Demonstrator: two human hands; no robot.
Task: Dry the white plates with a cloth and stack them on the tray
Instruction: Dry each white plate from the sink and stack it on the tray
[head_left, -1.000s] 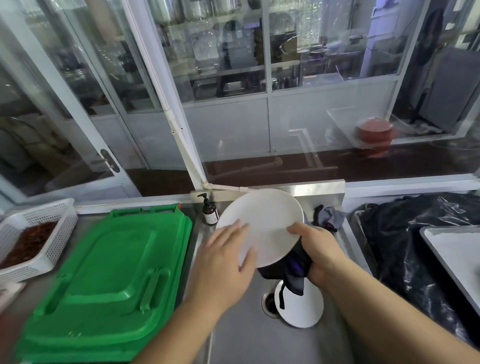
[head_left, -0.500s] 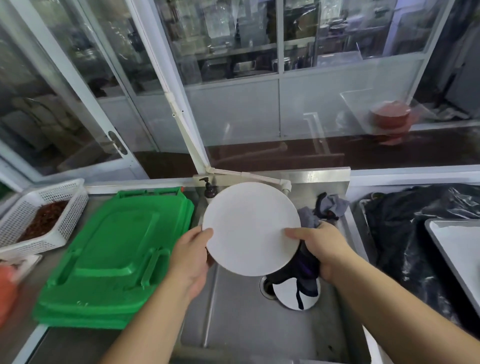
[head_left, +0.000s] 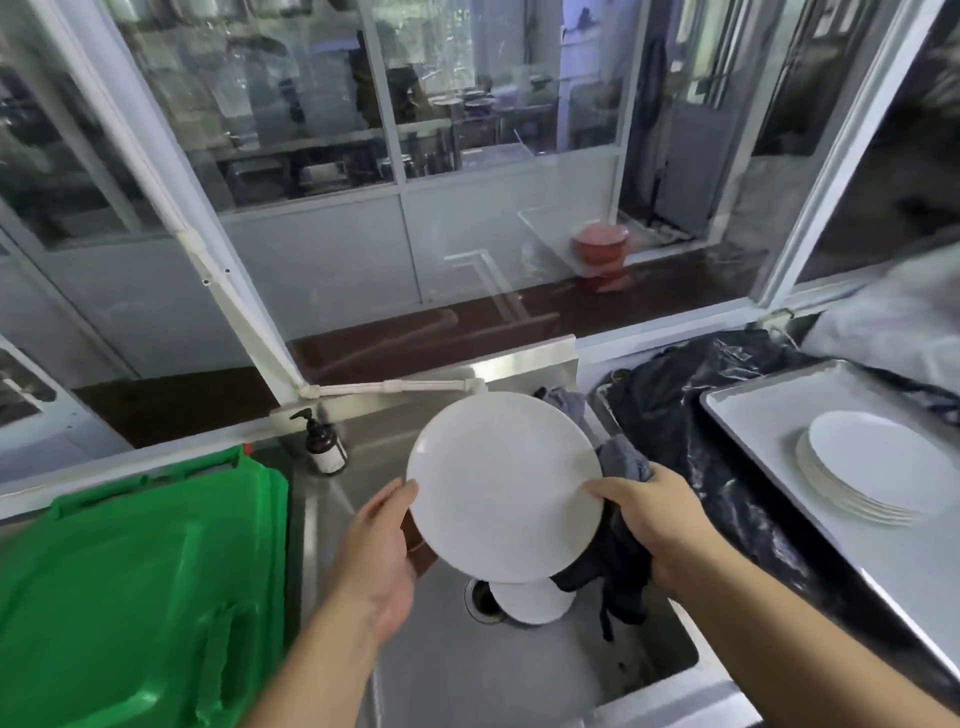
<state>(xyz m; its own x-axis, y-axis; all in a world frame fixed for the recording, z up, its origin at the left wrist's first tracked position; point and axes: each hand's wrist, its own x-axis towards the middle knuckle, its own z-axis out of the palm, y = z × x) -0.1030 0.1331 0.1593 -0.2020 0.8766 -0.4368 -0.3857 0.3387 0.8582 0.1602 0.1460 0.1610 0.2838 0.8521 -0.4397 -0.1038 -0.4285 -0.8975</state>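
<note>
A white plate (head_left: 504, 486) is hanging tilted over the steel sink (head_left: 457, 670), gripped at both edges. The left hand (head_left: 382, 551) is pinching its rim at eight o'clock; the right hand (head_left: 657, 522) is clasping the rim at three o'clock together with a dark cloth (head_left: 615, 571). Another plate (head_left: 530, 600) is lying over the drain directly below. At three o'clock, a stack of plates (head_left: 878, 467) is sitting on the tray (head_left: 753, 415).
</note>
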